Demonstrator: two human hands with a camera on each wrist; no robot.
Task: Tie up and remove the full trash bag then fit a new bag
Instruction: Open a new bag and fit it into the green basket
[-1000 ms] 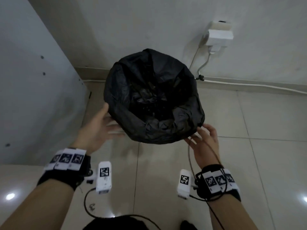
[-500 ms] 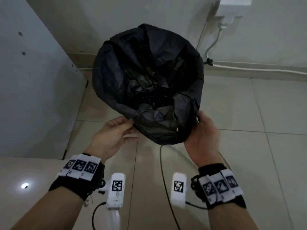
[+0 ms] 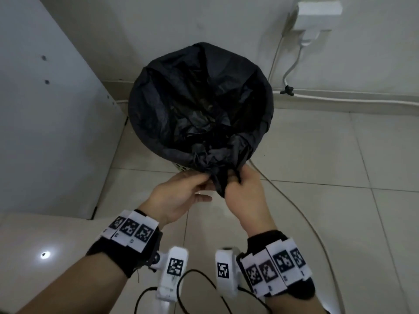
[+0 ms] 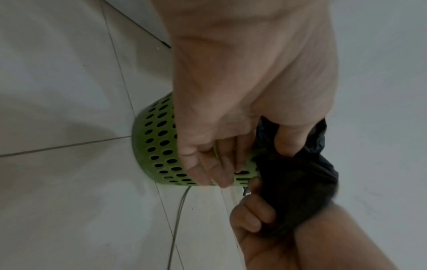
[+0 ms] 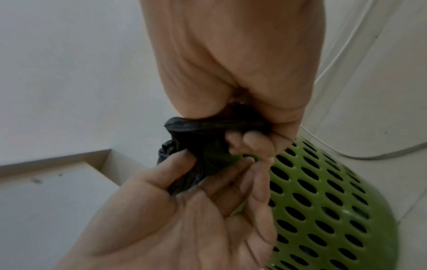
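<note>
A black trash bag [image 3: 199, 105] lined a green perforated bin [image 5: 323, 197] that stood on the tiled floor [image 3: 328, 166], close to the wall [image 3: 204, 19]. The bag's mouth lay open over the bin's rim, except at the near edge, where a bunch of the plastic had been gathered and pulled out past the rim toward the person.

The right hand [image 3: 247, 196] was wrapped round that bunch, its fingers [image 5: 249, 142] curled and pressing the plastic into the palm, just in front of the bin's near side. The left hand [image 3: 181, 196] met it from the other side of the same bunch: its thumb [image 4: 286, 138] and the upper fingers pinched the gathered plastic, while the remaining fingers lay nearly straight against the bin's wall. The two hands touched or nearly touched at the bunch.

A grey cable [image 3: 301, 214] ran across the floor from beside the bin. A white cabinet panel [image 3: 45, 109] stood on the bin's left. On the wall behind the bin, a white socket box [image 3: 317, 14] sat with a cord [image 3: 292, 66] dropping to the skirting.
</note>
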